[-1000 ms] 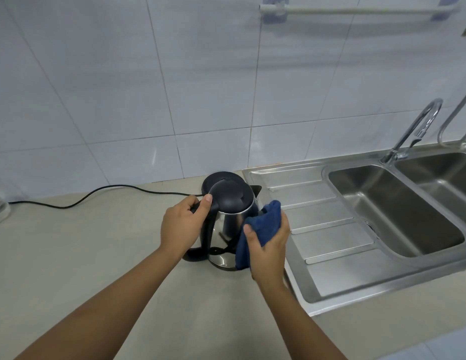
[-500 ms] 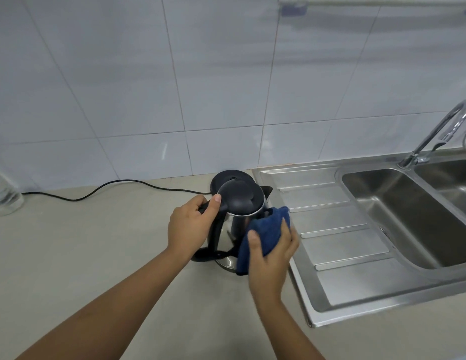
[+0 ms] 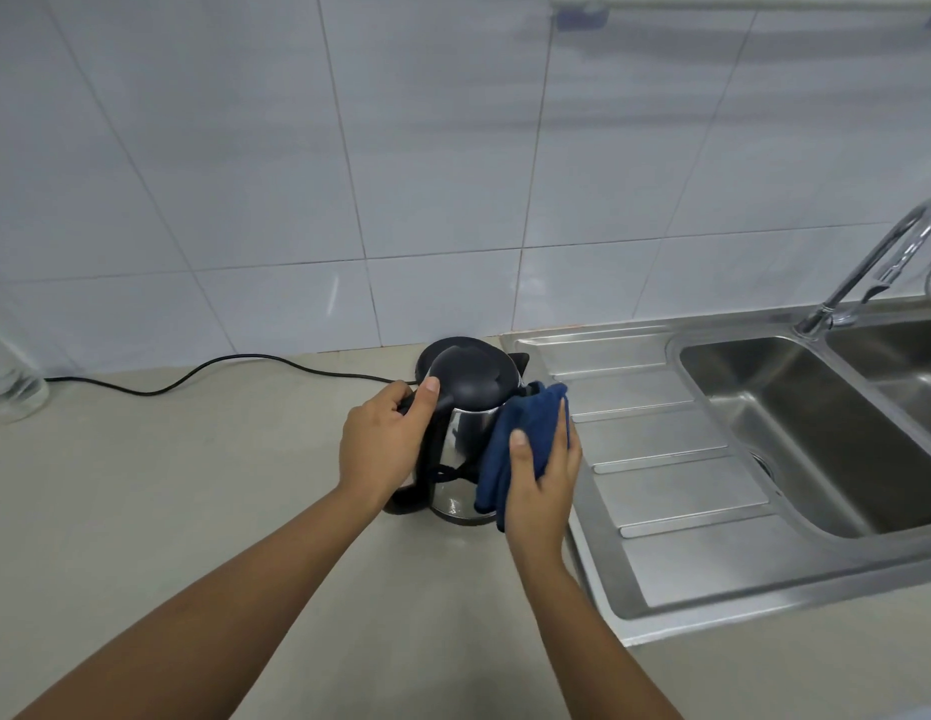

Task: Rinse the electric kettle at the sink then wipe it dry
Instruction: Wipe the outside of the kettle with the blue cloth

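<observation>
Kettle (image 3: 461,433) of shiny steel with a black lid stands on the beige counter (image 3: 193,511), just left of the sink's (image 3: 816,459) ribbed draining board, tilted a little. Head view: the left hand (image 3: 383,446) has its grip closed around the black handle on the kettle's left side, thumb pressed against the lid's edge. The right hand (image 3: 544,483) grips a dark blue cloth (image 3: 515,449) and presses it flat against the kettle's right flank. Behind the kettle sits its black base (image 3: 453,345), from which a black cord (image 3: 219,366) trails leftward along the counter. Right of the kettle, past the draining board, a curved tap (image 3: 879,262) rises over the sink basin
</observation>
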### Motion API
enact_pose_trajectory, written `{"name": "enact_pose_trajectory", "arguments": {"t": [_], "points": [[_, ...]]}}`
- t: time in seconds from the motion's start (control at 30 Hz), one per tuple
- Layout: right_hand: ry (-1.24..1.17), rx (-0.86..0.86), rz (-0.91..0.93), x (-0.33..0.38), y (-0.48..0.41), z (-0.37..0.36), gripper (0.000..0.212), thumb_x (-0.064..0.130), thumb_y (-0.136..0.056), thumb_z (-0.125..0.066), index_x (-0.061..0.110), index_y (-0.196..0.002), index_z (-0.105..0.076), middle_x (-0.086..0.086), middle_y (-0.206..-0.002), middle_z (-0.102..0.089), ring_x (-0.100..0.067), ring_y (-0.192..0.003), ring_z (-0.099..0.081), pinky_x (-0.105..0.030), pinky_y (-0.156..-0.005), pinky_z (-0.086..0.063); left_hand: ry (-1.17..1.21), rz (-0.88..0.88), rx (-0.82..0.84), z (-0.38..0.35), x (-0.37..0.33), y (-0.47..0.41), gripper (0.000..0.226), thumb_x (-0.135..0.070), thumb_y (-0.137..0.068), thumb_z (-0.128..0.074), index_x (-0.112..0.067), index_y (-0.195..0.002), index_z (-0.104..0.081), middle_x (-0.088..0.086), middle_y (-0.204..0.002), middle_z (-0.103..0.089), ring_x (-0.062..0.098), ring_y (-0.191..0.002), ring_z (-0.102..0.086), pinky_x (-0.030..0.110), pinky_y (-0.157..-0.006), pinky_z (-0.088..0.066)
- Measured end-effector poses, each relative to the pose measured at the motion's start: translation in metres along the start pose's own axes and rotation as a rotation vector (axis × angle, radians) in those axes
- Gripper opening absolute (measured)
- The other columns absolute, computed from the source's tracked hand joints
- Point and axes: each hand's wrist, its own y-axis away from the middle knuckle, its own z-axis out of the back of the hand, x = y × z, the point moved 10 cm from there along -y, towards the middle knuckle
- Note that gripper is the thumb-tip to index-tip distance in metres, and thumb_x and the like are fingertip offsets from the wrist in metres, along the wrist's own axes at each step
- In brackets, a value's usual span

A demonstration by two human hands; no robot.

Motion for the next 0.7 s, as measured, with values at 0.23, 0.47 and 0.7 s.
{"name": "enact_pose_trajectory", "arguments": {"t": [0.23,0.47,0.7], "points": [[0.288,-0.023,0.084,0.012,0.051,-0.034,0.077,0.064,-0.09,-0.042,0.051,-0.152,0.002,-0.002,-0.165,0.006,-0.01,-0.147,-0.005,-0.036,-0.114,-0.015,0.024,0.022,-0.021,0.0,0.005,-0.002,0.063,-0.071,-0.083,-0.043,-0.012,-0.063,-0.053,0.007,-0.055,-0.061,0.026,-0.06,-0.062,0.044,-0.059,-0.051],[0.072,-0.024,-0.004,0.007,-0.024,-0.003,0.061,0.058,-0.092,-0.047,0.039,-0.149,-0.037,0.005,-0.148,-0.043,-0.002,-0.126,-0.046,-0.003,-0.091,-0.037,0.041,0.032,-0.022,-0.001,0.007,-0.004,0.061,-0.07,-0.081,-0.044,-0.012,-0.063,-0.054,0.011,-0.059,-0.061,0.028,-0.063,-0.064,0.046,-0.064,-0.052],[-0.081,0.062,-0.376,-0.075,-0.019,0.007,0.038,0.044,-0.103,-0.046,0.032,-0.139,-0.045,-0.004,-0.137,-0.059,-0.025,-0.127,-0.056,-0.043,-0.11,-0.043,0.044,0.015,-0.037,0.0,0.001,-0.003,0.06,-0.07,-0.08,-0.042,-0.014,-0.063,-0.056,0.009,-0.057,-0.061,0.026,-0.062,-0.06,0.038,-0.059,-0.047]]}}
